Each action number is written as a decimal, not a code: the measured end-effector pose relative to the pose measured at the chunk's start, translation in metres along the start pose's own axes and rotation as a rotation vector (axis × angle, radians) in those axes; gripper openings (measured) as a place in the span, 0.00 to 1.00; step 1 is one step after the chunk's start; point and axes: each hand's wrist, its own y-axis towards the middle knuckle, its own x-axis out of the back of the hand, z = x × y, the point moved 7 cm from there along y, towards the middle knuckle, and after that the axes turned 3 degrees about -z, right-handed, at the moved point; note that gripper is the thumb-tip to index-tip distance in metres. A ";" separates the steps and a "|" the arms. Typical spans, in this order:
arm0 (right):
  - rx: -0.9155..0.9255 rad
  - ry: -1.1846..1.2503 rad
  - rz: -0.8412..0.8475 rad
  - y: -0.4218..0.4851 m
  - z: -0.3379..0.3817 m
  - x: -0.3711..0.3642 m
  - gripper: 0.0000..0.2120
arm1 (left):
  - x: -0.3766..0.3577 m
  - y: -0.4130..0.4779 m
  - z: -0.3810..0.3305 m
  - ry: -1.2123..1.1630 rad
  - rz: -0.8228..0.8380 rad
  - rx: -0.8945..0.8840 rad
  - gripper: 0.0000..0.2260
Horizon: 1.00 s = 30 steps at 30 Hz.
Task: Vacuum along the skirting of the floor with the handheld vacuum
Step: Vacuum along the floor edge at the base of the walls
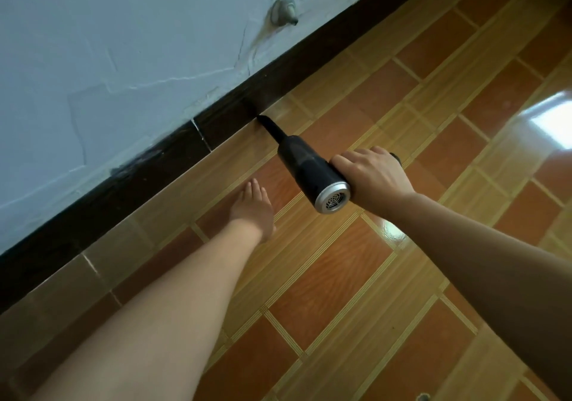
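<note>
Right hand point(371, 177) is holding the handheld vacuum point(309, 168) by its handle. The grip is fully closed, fingers curled over the top, with nothing else in it. Left hand isn't showing in frame, so I can't tell its grip. The limb coming in from lower left is a bare leg, with the foot point(253, 205) resting on the floor point(340, 276) near the skirting point(154, 168).

Vacuum is angling down toward the wall point(123, 44), silver vented rear end facing the camera. The tip of the crevice nozzle point(269, 126) is sitting right at the seam where skirting meets floor. It's either touching or just off; can't resolve which.

Progress: nozzle is working about midway along the visible run of skirting. No dust or debris is showing on either side of it, so nothing is marking which stretch is done. Upper-right and lower-left runs are looking identical. I'm reading this as mid-pass, with at least one of those stretches left to cover. Direction of travel is not determinable from here.

Also in view: cracked paint on the wall and a capped pipe stub point(283, 12) above the skirting, well apart from the nozzle.
</note>
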 end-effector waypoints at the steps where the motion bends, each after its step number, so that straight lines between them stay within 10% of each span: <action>1: 0.009 -0.002 0.007 0.001 -0.001 0.001 0.09 | 0.000 0.001 -0.001 0.001 0.012 0.001 0.35; 30: 0.696 0.049 -0.086 0.051 -0.122 0.003 0.18 | 0.037 0.029 -0.043 -0.307 0.013 0.532 0.29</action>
